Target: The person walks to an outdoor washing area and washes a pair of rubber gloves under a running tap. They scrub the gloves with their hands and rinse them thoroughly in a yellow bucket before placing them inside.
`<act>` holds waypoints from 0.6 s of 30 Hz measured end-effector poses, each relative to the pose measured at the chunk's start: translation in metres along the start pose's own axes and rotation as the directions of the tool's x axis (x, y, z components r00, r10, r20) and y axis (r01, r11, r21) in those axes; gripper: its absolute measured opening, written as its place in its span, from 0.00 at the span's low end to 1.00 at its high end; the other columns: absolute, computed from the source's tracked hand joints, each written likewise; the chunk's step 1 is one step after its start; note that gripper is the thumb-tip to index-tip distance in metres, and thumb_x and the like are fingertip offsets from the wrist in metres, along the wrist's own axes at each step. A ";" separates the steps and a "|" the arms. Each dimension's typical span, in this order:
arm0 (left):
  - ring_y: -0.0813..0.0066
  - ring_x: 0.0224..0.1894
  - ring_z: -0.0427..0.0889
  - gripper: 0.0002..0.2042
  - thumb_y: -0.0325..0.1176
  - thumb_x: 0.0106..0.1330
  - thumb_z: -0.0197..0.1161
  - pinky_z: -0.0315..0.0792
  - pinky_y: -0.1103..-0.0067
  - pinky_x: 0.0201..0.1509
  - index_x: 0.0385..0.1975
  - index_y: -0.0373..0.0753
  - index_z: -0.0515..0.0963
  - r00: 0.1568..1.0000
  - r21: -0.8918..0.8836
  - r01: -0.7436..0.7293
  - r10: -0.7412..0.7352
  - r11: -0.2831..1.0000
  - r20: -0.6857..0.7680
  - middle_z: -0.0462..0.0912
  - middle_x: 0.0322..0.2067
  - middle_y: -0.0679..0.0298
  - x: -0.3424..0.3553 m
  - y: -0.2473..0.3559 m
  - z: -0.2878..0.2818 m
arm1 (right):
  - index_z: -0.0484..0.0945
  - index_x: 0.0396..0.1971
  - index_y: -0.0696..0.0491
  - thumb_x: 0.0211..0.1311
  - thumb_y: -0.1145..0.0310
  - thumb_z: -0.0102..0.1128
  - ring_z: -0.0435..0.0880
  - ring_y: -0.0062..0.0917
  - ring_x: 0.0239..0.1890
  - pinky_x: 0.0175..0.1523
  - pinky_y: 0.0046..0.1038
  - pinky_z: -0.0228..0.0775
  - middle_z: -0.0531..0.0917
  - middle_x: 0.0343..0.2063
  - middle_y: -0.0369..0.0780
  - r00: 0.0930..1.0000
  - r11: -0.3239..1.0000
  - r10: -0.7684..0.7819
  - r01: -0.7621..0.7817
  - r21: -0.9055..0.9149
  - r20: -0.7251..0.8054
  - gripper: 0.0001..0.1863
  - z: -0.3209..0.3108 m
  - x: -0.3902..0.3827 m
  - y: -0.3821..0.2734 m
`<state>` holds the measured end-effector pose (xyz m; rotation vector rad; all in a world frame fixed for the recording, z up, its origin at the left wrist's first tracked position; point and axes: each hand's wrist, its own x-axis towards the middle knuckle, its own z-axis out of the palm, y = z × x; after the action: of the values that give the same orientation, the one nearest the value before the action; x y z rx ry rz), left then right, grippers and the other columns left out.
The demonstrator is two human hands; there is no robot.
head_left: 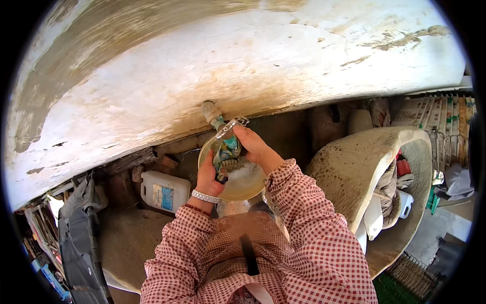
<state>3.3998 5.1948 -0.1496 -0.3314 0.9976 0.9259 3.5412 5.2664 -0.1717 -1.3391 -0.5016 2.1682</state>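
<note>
A wet-looking, soft item (227,156) in dark, teal and yellowish colours is held between both hands, below the tap. It looks like patterned cloth or a small shoe; I cannot tell which. My left hand (208,177) is closed round its lower left side. At its upper right, my right hand (252,145) grips it, with fingers close to the tap (223,128). The tap sits on a pale pipe (209,111) coming out of the wall. Under my hands stands a round, yellowish basin (250,186) with cloudy, foamy water.
A stained white wall (202,71) rises ahead. To the left are a white plastic jug (169,191) and dark sheeting (76,228). On the right a large, curved stone-like trough (349,162) holds cloth and white containers. Bundled slats (445,114) stand behind it.
</note>
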 end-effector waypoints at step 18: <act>0.77 0.22 0.73 0.11 0.45 0.65 0.50 0.70 0.80 0.24 0.31 0.45 0.72 0.996 0.006 0.011 -0.010 1.000 -0.088 0.75 0.24 0.69 0.000 -0.001 0.007 | 0.76 0.39 0.54 0.60 0.51 0.53 0.78 0.23 0.35 0.38 0.26 0.69 0.78 0.28 0.37 0.997 0.980 0.074 -0.068 -0.186 0.026 0.21 0.006 -0.005 0.011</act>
<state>3.4041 5.1985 -0.1460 -0.3743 1.0788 0.9046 3.5345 5.2539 -0.1717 -1.4404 -0.6924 2.2508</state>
